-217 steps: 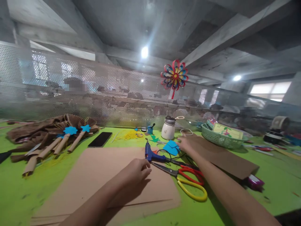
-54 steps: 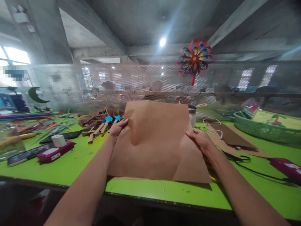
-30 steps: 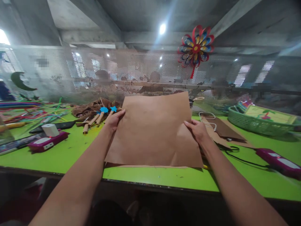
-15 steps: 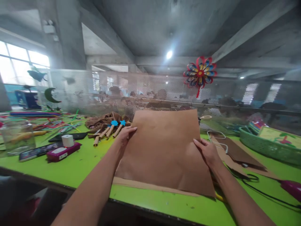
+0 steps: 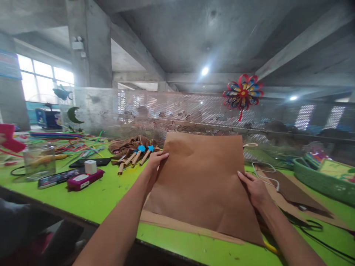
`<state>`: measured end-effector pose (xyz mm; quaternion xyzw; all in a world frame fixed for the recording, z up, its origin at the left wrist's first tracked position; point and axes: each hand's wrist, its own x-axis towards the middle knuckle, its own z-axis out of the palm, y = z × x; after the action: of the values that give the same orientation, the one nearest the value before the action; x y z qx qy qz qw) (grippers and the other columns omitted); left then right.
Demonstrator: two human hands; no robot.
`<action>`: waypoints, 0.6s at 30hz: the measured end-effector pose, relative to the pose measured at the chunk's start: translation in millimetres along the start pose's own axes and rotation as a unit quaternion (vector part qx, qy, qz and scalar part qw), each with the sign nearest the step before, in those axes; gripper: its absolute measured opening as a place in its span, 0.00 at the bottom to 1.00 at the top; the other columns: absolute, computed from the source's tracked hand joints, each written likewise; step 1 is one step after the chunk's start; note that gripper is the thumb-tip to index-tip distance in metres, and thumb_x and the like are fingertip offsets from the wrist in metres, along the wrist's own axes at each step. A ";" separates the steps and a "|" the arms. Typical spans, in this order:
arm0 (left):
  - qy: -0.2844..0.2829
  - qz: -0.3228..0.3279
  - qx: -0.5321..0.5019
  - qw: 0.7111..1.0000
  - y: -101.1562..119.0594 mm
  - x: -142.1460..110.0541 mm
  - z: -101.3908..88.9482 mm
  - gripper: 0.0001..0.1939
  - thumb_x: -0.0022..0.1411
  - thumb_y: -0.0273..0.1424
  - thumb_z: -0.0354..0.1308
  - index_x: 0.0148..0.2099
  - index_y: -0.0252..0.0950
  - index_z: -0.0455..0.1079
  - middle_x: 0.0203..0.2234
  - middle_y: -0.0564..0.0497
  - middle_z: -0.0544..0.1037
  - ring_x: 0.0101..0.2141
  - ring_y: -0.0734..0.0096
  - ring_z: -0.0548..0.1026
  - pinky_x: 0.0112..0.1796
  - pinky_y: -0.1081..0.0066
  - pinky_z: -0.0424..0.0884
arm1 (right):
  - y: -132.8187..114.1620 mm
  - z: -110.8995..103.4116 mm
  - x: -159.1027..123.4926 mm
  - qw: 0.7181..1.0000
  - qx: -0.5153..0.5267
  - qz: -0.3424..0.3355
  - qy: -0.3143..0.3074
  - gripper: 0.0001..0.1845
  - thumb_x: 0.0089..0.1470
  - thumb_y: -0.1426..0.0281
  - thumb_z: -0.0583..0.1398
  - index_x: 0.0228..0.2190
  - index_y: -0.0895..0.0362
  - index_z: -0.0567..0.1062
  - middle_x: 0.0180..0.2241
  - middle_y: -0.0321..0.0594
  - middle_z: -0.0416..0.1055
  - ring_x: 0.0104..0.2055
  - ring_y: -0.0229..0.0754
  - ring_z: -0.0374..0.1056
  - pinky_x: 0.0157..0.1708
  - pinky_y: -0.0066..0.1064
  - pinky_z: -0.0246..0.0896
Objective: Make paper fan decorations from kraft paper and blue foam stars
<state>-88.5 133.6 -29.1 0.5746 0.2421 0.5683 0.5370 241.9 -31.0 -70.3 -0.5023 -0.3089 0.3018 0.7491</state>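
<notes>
A large sheet of brown kraft paper is held up in front of me, its far edge raised and its near edge low over the green table. My left hand pinches its left edge, thumb on the near face. On the right edge, my right hand grips the sheet lower down, with the thumb on the face and the fingers behind. More brown paper lies flat beneath it. Beyond my left hand are several rolled brown paper pieces with blue flower shapes.
At left are a glass jar, a phone, a purple power strip with a white plug, and colourful strips. At right are a brown paper bag with a white cord handle and a green basket. A perforated screen stands behind.
My view has turned slightly left, so the whole scene sits further right. Both hands keep hold of the brown paper at about the same places.
</notes>
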 end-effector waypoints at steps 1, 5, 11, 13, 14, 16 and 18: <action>-0.001 0.001 0.004 1.000 1.1 -0.4 0.4 0.13 0.42 0.32 0.65 0.32 0.30 0.75 0.26 0.45 0.79 0.26 0.65 0.76 0.30 0.71 0.71 | -0.2 -0.3 0.0 1.000 0.002 0.006 -0.001 0.17 0.30 0.65 0.69 0.28 0.57 0.77 0.25 0.37 0.77 0.26 0.42 0.72 0.27 0.30 0.68; -0.002 -0.006 0.027 1.000 5.2 -1.3 0.8 0.14 0.41 0.34 0.65 0.31 0.30 0.75 0.25 0.45 0.79 0.25 0.65 0.75 0.29 0.70 0.71 | -0.5 -1.0 0.2 0.999 0.014 0.034 -0.006 0.18 0.31 0.66 0.69 0.29 0.56 0.77 0.25 0.37 0.77 0.26 0.43 0.72 0.27 0.31 0.68; 0.007 -0.013 0.093 0.996 15.9 -1.2 5.7 0.15 0.40 0.37 0.66 0.29 0.30 0.74 0.20 0.49 0.77 0.22 0.69 0.73 0.25 0.72 0.68 | -1.1 -2.0 1.6 1.000 0.002 -0.002 -0.001 0.17 0.30 0.64 0.69 0.27 0.56 0.77 0.26 0.36 0.77 0.28 0.42 0.72 0.30 0.31 0.67; 0.018 -0.004 0.116 0.993 20.7 -2.0 9.2 0.14 0.39 0.37 0.67 0.26 0.31 0.74 0.17 0.52 0.75 0.20 0.73 0.70 0.23 0.75 0.64 | -1.1 -2.4 3.4 1.000 -0.007 -0.024 -0.006 0.17 0.30 0.63 0.69 0.26 0.57 0.77 0.25 0.37 0.77 0.29 0.43 0.72 0.31 0.32 0.66; 0.023 0.000 0.125 0.992 22.8 -2.4 10.8 0.14 0.38 0.37 0.67 0.24 0.31 0.73 0.15 0.53 0.73 0.18 0.74 0.68 0.21 0.76 0.63 | -1.0 -2.5 4.5 0.999 -0.010 -0.031 -0.006 0.17 0.30 0.62 0.69 0.26 0.57 0.77 0.25 0.37 0.77 0.30 0.44 0.72 0.31 0.33 0.66; 0.026 0.007 0.138 0.990 25.8 -3.0 13.1 0.14 0.37 0.38 0.67 0.20 0.32 0.70 0.11 0.56 0.68 0.16 0.76 0.65 0.19 0.77 0.59 | -0.6 -2.2 6.9 0.999 -0.013 -0.040 -0.002 0.18 0.29 0.61 0.68 0.26 0.58 0.77 0.25 0.38 0.77 0.30 0.45 0.71 0.32 0.34 0.66; 0.031 0.009 0.154 0.988 27.0 -2.8 14.2 0.17 0.37 0.41 0.67 0.19 0.32 0.69 0.11 0.56 0.68 0.16 0.76 0.65 0.19 0.76 0.59 | -0.1 -1.4 9.0 0.999 -0.012 -0.046 -0.005 0.19 0.29 0.60 0.68 0.26 0.58 0.77 0.26 0.38 0.77 0.30 0.45 0.71 0.32 0.35 0.66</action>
<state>-85.1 117.9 -2.9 0.6342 0.3385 0.5466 0.4295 248.7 -25.0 -69.2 -0.4948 -0.3390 0.2662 0.7546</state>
